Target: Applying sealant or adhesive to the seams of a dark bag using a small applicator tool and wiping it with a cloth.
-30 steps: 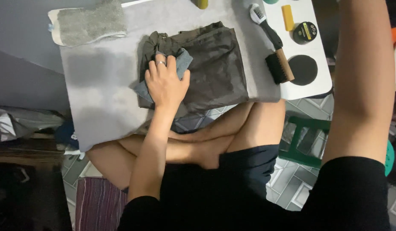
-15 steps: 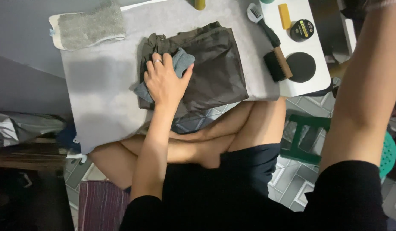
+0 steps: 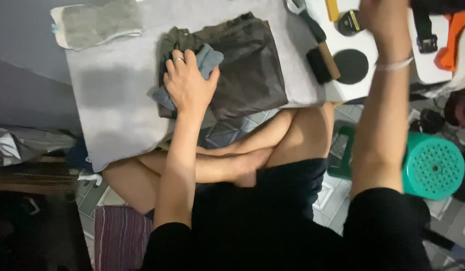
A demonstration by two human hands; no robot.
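Observation:
My left hand [image 3: 187,85], with a ring on one finger, presses down on a small blue-grey cloth [image 3: 211,56] and curls its fingers over it. The cloth lies on a folded dark brown-green garment [image 3: 252,70], which rests on a grey padded mat [image 3: 117,100]. My right arm is raised, and my right hand [image 3: 385,15] hovers over a white low table [image 3: 378,47] at the top right, cut off by the frame edge. Whether it holds anything is hidden. It is nearest a round black tin [image 3: 349,22].
On the white table lie a wooden-handled brush [image 3: 320,55], a black round lid [image 3: 350,66] and a yellow bar [image 3: 333,9]. A grey towel [image 3: 99,22] lies at the mat's far left. A green perforated stool [image 3: 433,165] stands right of my crossed legs.
My right arm has swung in from the right edge, so its hand is now over the white table. My left hand has stayed on the blue-grey cloth, fingers curling slightly.

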